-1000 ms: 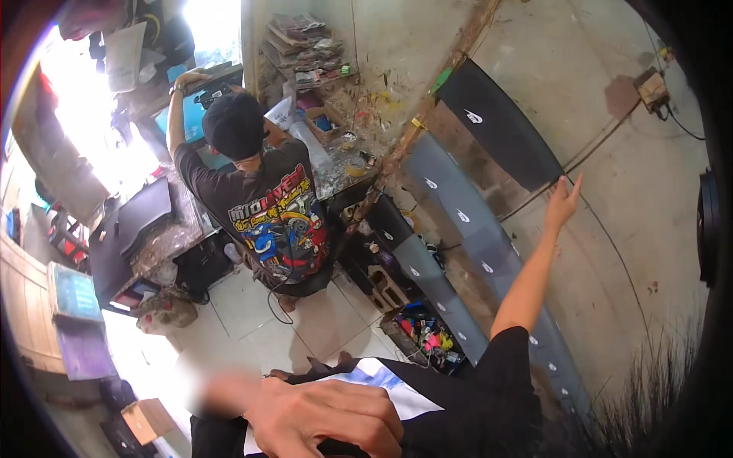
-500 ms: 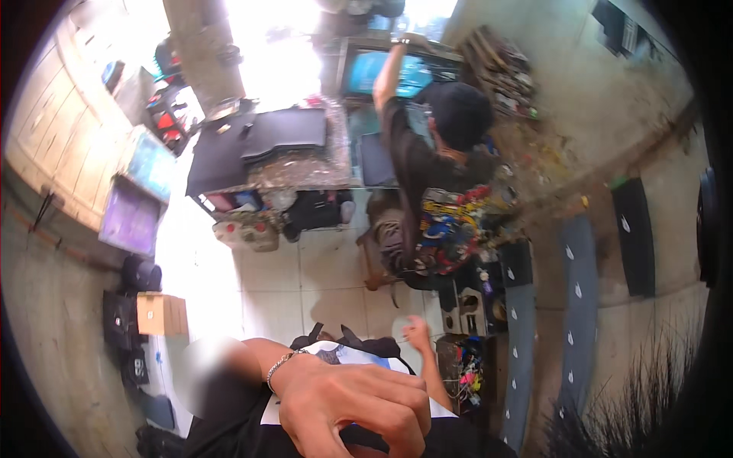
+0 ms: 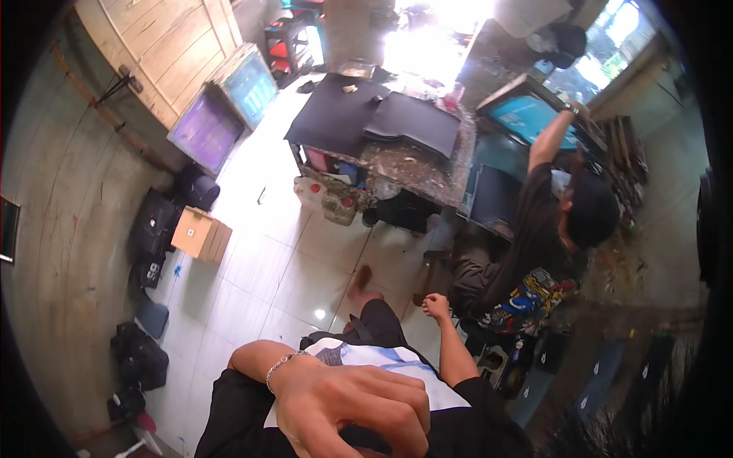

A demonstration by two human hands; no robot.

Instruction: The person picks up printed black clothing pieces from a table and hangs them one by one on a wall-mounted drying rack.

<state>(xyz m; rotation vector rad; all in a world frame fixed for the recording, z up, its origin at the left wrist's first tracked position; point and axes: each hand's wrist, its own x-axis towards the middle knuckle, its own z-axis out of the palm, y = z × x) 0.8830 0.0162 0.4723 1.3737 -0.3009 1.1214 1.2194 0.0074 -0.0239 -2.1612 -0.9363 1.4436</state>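
Observation:
My left hand, with a silver chain bracelet at the wrist, is large and close in front of my chest. Its fingers are bent and closed, their tips out of sight at the lower edge, so whatever they may grip is hidden. My right hand hangs lower at my right side, fingers loosely curled in with nothing seen in them. It is nearest to the wooden stool beside the seated co-worker. Black and white clothing covers my front, and my bare foot shows ahead on the tiles.
A co-worker sits at the right, one arm reaching to a blue-faced frame. Dark sheets lie on a cluttered worktable. A cardboard box and black bags stand left. Dark panels are at lower right.
My view has swung right, so worktable and co-worker shift rightward in it. My foot has come forward into sight. My right hand has gone from spread fingers to curled; the left stays in place.

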